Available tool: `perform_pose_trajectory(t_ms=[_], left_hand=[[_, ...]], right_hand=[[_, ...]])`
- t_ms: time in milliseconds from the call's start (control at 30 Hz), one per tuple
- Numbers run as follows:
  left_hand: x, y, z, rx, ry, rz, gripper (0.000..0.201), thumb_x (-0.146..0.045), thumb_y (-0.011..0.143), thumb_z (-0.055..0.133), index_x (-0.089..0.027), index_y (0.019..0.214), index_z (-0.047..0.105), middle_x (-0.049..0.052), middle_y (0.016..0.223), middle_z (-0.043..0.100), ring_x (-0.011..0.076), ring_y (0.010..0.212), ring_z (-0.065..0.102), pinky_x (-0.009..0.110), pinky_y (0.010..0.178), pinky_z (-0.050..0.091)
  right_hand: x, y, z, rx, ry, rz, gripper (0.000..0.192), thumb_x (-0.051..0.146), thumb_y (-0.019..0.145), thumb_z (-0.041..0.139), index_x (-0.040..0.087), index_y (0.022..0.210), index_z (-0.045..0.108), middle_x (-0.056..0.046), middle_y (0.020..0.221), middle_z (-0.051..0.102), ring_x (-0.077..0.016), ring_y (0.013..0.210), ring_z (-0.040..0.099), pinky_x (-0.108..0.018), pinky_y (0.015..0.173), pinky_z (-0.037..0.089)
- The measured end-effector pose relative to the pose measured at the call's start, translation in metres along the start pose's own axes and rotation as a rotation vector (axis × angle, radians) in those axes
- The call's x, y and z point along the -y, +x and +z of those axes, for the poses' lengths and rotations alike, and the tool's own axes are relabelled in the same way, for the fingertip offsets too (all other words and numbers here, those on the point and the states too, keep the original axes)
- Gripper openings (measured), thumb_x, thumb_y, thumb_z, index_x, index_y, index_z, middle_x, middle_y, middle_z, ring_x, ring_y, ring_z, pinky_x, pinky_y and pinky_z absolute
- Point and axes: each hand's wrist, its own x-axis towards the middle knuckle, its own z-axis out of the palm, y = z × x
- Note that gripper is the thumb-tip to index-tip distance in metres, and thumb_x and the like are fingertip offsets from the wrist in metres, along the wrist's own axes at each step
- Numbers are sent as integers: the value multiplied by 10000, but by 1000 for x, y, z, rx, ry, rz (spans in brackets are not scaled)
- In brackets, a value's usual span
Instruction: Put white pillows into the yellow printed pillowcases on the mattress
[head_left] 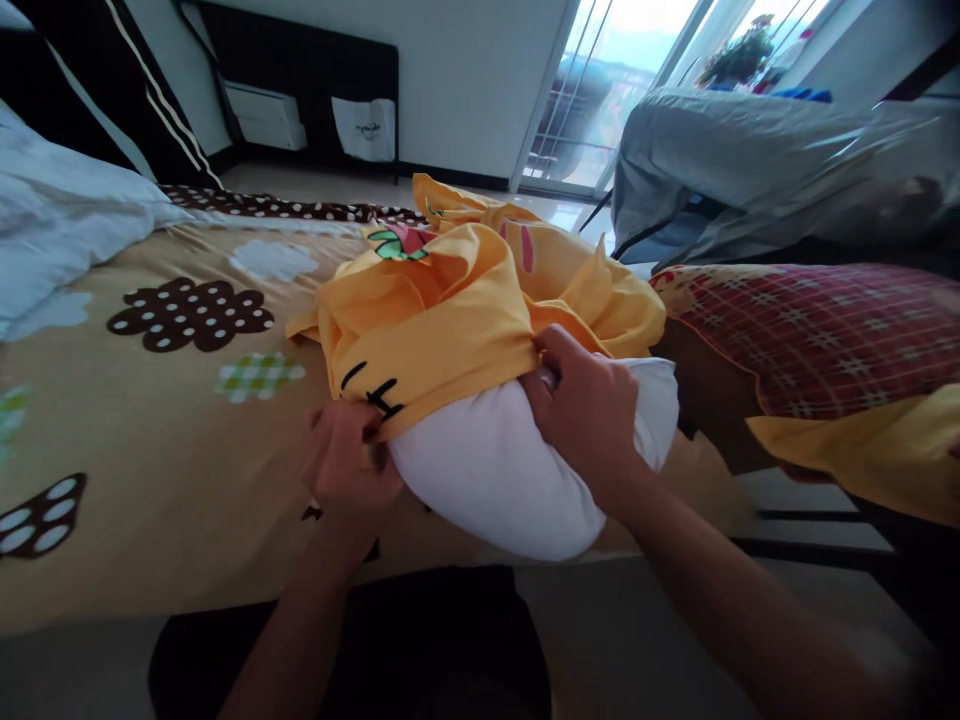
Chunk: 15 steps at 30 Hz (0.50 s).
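Observation:
A yellow pillowcase (450,330) with black and red prints lies bunched over the far part of a white pillow (495,470). The near end of the pillow sticks out bare toward me. At the left corner of the case opening, my left hand (349,450) pinches the yellow cloth edge. On the opening's right side, my right hand (585,410) grips the edge, its fingers curled over the cloth and resting against the pillow. Its fingertips are partly hidden. Pillow and case rest on a bed with a tan patterned sheet (180,450).
White bedding (67,200) lies on the bed's left side. To the right are a red checked cloth (825,330) and another person's yellow cloth (877,450) at the frame edge. A grey-covered piece of furniture (735,150) stands beyond, near a glass door (592,110).

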Motion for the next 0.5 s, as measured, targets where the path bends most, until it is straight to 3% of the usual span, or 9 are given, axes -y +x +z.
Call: perform_pose_trajectory(t_ms=[100,167,300,433,500], left_hand=[[-11,6,-28,274,-117,-40,176,-161,806,522,-177,981,526,16,853,570,133,775,563,253,707,462],[-19,9,-42,389,-113,-57,252,-275,867,539,-161,1090,520,50,953,593,160,869,582,276,775,480],[-31,7,-45,395,80,-29,273,-341,858,648,-151,1008,525,46,891,593,163,813,571,277,761,468],[-36,-3,-38,415,256,92,77,-191,890,566,-155,863,503,28,723,549,184,699,553,317,694,438],[-35,-7,-37,445,289,153,111,-110,867,531,-172,792,476,17,669,531,191,657,552,334,673,424]], right_hand=[[4,-6,2,-38,-41,-51,212,293,817,437,199,844,624,-21,603,605,-156,546,482,-296,574,192],[10,-10,3,-56,-37,-127,178,268,821,440,198,801,602,-13,581,601,-151,543,492,-299,579,211],[22,-22,6,-87,-10,-271,131,179,809,449,196,761,570,0,576,626,-139,538,518,-305,617,266],[29,-33,11,-82,-5,-319,113,155,812,468,195,793,572,11,605,654,-136,555,551,-309,655,289],[30,-37,13,-82,4,-336,97,168,814,485,194,802,577,7,622,663,-143,576,569,-316,667,297]])
